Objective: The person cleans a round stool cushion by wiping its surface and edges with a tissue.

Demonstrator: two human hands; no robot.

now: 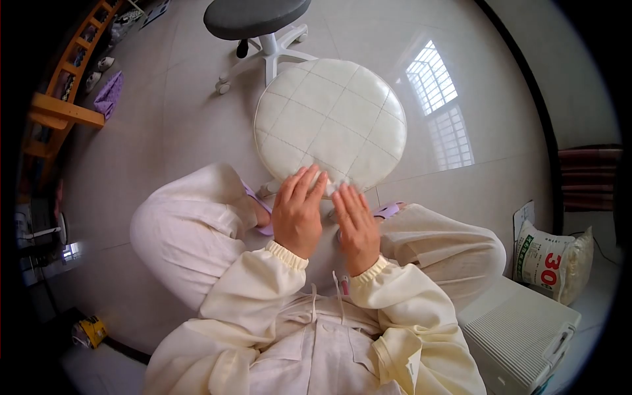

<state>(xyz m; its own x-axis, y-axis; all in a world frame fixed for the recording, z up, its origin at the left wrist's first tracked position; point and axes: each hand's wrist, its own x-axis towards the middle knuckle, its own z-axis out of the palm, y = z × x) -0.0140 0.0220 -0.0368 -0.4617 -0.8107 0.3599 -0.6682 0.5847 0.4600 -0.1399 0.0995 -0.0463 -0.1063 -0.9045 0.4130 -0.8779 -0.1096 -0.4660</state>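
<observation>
A round cream stool (332,118) with a quilted, stitched seat stands right in front of me, between my knees. My left hand (297,214) lies at its near edge, fingers stretched out with the tips on the seat. Beside it, my right hand (356,229) also reaches to the near rim with fingers extended. A small whitish patch (332,188) shows between the two sets of fingertips; it is too blurred to name. Neither palm can be seen, as the backs of both hands face up.
Behind the cream stool is a grey stool (257,18) on a white wheeled base. A white ribbed box (520,332) and a printed plastic sack (550,260) are at the right. An orange wooden rack (66,110) and a purple cloth (108,94) stand at the upper left.
</observation>
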